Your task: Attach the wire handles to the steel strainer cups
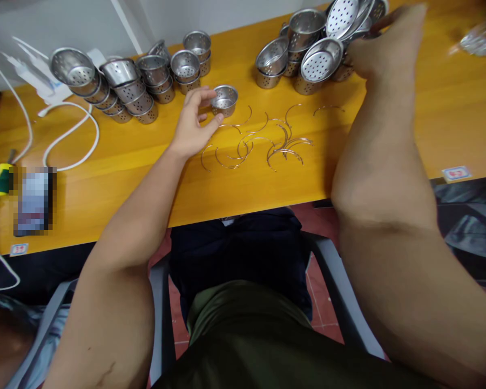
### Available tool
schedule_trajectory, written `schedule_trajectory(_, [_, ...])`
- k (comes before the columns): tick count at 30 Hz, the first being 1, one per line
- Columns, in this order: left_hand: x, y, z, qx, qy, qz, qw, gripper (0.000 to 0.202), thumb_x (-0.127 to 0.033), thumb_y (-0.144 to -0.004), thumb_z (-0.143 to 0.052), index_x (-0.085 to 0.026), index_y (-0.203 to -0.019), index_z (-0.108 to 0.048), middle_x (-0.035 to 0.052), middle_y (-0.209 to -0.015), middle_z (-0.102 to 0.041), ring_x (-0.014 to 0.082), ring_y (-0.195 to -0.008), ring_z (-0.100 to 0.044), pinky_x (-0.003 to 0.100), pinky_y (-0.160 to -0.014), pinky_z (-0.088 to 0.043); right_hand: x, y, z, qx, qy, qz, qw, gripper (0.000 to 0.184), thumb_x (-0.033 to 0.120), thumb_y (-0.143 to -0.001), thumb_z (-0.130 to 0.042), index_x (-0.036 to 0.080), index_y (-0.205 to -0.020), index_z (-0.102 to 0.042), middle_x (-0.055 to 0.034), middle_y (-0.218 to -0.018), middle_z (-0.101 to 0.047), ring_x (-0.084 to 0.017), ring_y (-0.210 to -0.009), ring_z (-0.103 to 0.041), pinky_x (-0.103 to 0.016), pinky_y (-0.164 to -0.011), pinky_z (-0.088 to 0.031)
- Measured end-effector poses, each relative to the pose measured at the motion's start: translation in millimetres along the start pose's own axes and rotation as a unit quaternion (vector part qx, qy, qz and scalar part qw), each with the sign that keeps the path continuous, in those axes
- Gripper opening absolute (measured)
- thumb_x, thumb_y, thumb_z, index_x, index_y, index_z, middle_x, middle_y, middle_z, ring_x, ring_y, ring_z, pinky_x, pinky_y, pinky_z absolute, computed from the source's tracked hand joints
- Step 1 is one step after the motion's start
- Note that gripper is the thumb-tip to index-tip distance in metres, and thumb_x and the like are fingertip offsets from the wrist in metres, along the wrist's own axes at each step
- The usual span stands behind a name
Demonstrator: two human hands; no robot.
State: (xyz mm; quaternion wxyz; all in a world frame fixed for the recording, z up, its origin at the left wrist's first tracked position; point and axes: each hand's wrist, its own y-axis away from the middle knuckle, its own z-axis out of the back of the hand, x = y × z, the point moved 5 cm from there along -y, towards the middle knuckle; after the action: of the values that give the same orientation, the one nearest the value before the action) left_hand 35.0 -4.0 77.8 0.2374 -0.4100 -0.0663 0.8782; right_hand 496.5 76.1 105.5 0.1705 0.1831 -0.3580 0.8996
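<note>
A small perforated metal cup (225, 101) stands upright on the yellow table, its mouth facing up. My left hand (194, 121) curves around its left side, with thumb and fingertips at the cup's wall. At the upper right, my right hand (378, 48) reaches into a pile of similar metal cups (318, 59), some stacked and some tilted. The fingers there are mostly hidden, so I cannot tell whether a cup is gripped. Several thin curved metal wires (283, 143) lie scattered in front of the single cup.
Stacks of perforated cups (137, 92) stand along the back left. Farther left are a white cable (95, 129), a power strip (51, 86), a blurred-out phone (32, 202) and a yellow-green handled tool (2, 179). Clear plastic (481, 40) lies far right. Part of another person (8, 346) shows lower left.
</note>
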Motion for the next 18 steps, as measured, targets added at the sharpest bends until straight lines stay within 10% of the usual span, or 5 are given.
schedule_trajectory(2, [1.9, -0.8, -1.2, 0.022, -0.022, -0.029, 0.999, 0.077, -0.086, -0.104, -0.069, -0.044, -0.168, -0.055, -0.0025, -0.174, -0.065, 0.0361, -0.172, -0.046, 0.071, -0.137, -0.051, 30.6, 8.3, 22.3, -0.068, -0.059, 0.035, 0.995, 0.023, 0.006, -0.109, -0.074, 0.003, -0.127, -0.088, -0.0168, -0.132, -0.085, -0.025, -0.127, -0.079, -0.035, -0.106, -0.057])
schedule_trajectory(5, [6.7, -2.8, -3.0, 0.039, -0.04, -0.058, 0.997, 0.073, -0.071, -0.098, -0.083, -0.043, -0.163, -0.064, 0.004, -0.172, -0.067, 0.0429, -0.171, -0.05, 0.071, -0.145, -0.044, 88.4, 31.0, 37.8, 0.012, -0.145, 0.128, 0.981, 0.045, 0.001, -0.111, -0.052, 0.01, -0.138, -0.087, -0.0099, -0.133, -0.085, -0.02, -0.126, -0.078, -0.033, -0.105, -0.057])
schedule_trajectory(10, [19.0, -6.1, -1.1, 0.014, -0.059, -0.05, 0.997, 0.043, -0.047, -0.094, -0.086, -0.035, -0.136, -0.081, 0.0126, -0.148, -0.075, 0.0458, -0.144, -0.069, 0.071, -0.139, -0.052, 164.4, 98.4, 21.5, 0.404, -0.146, 0.305, 0.85, 0.029, -0.007, -0.103, -0.081, 0.009, -0.125, -0.091, -0.01, -0.111, -0.088, -0.026, -0.102, -0.083, -0.035, -0.091, -0.063])
schedule_trajectory(18, [18.4, -7.4, 6.6, -0.077, -0.034, -0.003, 0.996, 0.028, -0.051, -0.097, -0.093, -0.034, -0.101, -0.072, 0.0116, -0.139, -0.074, 0.0453, -0.142, -0.069, 0.069, -0.128, -0.064, 185.8, 128.9, 0.9, 0.478, -0.021, 0.363, 0.8, 0.022, 0.002, -0.101, -0.087, 0.022, -0.11, -0.089, -0.0077, -0.107, -0.087, -0.03, -0.096, -0.082, -0.04, -0.088, -0.059])
